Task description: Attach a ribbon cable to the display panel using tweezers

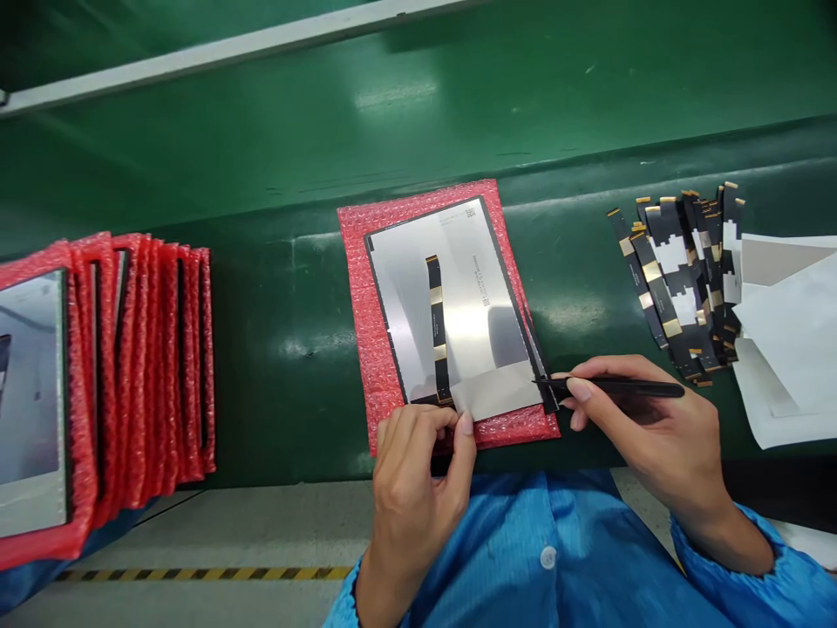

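A silver-backed display panel (405, 288) lies on a red bubble-wrap bag (359, 323) at the bench's front edge. Along the panel's back runs a black flex cable (438, 318) with gold patches. A pale strip of film or tape (500, 391) covers the panel's lower edge. My left hand (422, 480) pinches the near left corner of that strip. In my right hand (654, 436) is a pair of black tweezers (628, 386), held between thumb and fingers. The tweezer tips touch or hover just over the strip's right end; which one, I cannot tell.
To the left stands a row of red bubble-wrap bags (140, 366) with panels in them. Several black and gold flex cables (660, 288) are piled at the right, beside white sheets (794, 340). The green bench (281, 349) has a raised back wall.
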Demonstrator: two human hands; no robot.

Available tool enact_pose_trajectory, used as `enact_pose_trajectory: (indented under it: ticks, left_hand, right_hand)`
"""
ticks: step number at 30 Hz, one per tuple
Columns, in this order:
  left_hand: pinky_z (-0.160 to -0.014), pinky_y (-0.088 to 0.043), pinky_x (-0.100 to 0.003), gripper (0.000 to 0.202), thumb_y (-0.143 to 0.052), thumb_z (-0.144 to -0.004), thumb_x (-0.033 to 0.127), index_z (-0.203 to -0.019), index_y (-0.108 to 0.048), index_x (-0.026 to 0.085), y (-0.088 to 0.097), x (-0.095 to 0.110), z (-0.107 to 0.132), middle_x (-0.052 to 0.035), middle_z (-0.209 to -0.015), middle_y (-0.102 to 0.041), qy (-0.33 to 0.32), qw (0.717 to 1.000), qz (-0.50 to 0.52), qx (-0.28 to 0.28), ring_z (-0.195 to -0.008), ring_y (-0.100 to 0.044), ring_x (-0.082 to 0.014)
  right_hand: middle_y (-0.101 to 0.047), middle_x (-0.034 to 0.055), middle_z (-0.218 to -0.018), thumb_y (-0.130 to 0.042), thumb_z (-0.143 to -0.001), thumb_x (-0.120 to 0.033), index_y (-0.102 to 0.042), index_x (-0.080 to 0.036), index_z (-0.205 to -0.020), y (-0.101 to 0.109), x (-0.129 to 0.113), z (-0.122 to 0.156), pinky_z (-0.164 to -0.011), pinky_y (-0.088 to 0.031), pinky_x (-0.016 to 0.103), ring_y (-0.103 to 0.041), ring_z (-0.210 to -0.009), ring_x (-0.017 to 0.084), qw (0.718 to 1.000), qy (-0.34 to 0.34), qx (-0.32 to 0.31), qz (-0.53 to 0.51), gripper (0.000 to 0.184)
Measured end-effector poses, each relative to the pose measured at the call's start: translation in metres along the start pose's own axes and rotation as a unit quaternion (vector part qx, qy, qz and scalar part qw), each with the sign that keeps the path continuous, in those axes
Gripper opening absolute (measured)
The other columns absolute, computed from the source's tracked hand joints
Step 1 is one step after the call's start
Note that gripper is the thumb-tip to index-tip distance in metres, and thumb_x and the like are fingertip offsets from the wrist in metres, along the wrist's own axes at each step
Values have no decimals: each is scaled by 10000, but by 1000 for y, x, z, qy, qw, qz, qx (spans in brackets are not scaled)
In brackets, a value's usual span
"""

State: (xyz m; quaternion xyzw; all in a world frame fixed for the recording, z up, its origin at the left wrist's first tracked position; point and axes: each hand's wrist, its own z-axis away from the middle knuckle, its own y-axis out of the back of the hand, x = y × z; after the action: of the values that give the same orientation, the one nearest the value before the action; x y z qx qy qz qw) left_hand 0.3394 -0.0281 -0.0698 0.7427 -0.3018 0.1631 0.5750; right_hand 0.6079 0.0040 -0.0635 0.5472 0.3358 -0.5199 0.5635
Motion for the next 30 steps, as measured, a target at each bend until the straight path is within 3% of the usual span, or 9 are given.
enact_pose_trajectory:
  ticks: [4, 8, 12, 21, 26, 30]
  left_hand:
    - [-769, -508, -429, 250, -767, -1173, 65, -1154, -686, 301, -1, 1, 2, 19, -965, -749, -2, 1000, -12, 1, -805, -707, -241]
    - [-779, -501, -430, 249, -769, -1182, 71, -1153, -679, 301, -3, 1, 3, 18, -966, -742, -3, 1000, -18, 4, -813, -699, -244]
    - [-809, -482, -432, 248, -770, -1189, 67, -1152, -678, 295, -4, 2, 4, 17, -982, -756, -6, 1000, -28, 5, -835, -695, -243]
    - [-819, -472, -419, 226, -772, -1201, 82, -1155, -677, 282, -3, 2, 3, 29, -983, -728, -20, 999, -42, 2, -842, -668, -231]
    - [-813, -497, -395, 212, -762, -1197, 83, -1146, -682, 273, -3, 2, 1, 44, -981, -703, -28, 999, -42, 5, -846, -659, -209]
    - [-821, -505, -385, 219, -753, -1191, 70, -1143, -681, 272, -2, 2, 1, 49, -981, -686, -25, 999, -35, 2, -859, -654, -200]
  right_hand:
    - [-880, -21, -714, -987, -1034, -556, -975, -491, -1024, 0, 2, 0, -552, -797, 483, -861, -570, 332, 1000, 4, 8, 5, 66]
    - [-898, 5, -763, -957, -1016, -628, -968, -556, -1037, 0, 3, 1, -561, -805, 561, -854, -590, 368, 1000, -6, 3, 8, 76]
    - [-897, 0, -761, -1001, -966, -598, -963, -584, -1045, 1, 5, 3, -574, -806, 580, -849, -607, 381, 1000, -19, -6, 2, 89]
    - [-888, -21, -741, -954, -1079, -547, -968, -491, -1053, 3, 6, 2, -551, -770, 468, -858, -588, 327, 999, 14, -2, 33, 64]
    - [-892, -36, -747, -927, -1107, -531, -967, -499, -1077, 3, 6, 1, -547, -771, 421, -869, -594, 299, 999, 40, -9, 35, 60]
    - [-901, -49, -743, -968, -1102, -498, -976, -424, -1072, 2, 8, 0, -554, -761, 354, -868, -584, 255, 998, 48, 2, 33, 80]
